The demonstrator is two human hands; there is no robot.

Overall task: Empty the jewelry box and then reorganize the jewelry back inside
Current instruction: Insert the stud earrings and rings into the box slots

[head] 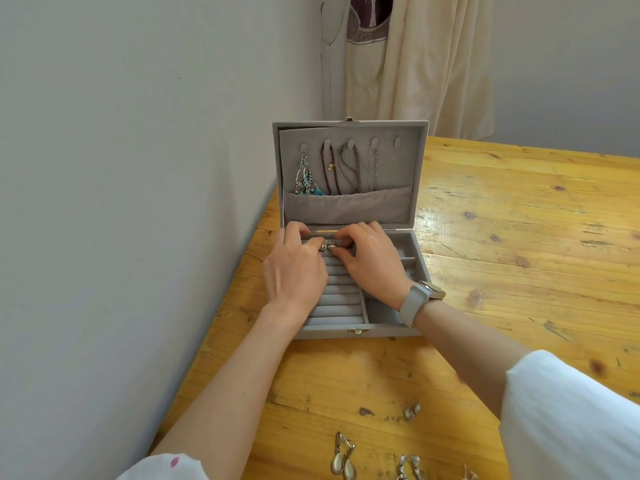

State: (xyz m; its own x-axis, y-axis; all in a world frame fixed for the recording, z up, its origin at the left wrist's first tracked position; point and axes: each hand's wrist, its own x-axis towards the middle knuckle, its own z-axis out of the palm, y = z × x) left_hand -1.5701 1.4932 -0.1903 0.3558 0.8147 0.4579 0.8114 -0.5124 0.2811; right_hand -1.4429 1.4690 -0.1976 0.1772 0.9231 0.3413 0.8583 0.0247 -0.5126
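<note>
A grey velvet jewelry box (360, 332) stands open on the wooden table (519, 237). In its raised lid (398, 157) several necklaces (329, 171) hang from hooks into a cloth pocket. Both hands are over the ring rolls (337, 299) at the back of the box. My left hand (294, 268) and my right hand (372, 261) pinch small silver jewelry (327, 244) between their fingertips at the top roll. Which hand holds which piece is hidden by the fingers. My right wrist wears a grey watch (420, 296).
Loose earrings lie on the table near me: a small pair (411, 411), teardrop ones (343, 457), and silver ones (408, 467) at the bottom edge. A grey wall (138, 202) runs along the table's left side. A cream curtain (433, 64) hangs behind the box.
</note>
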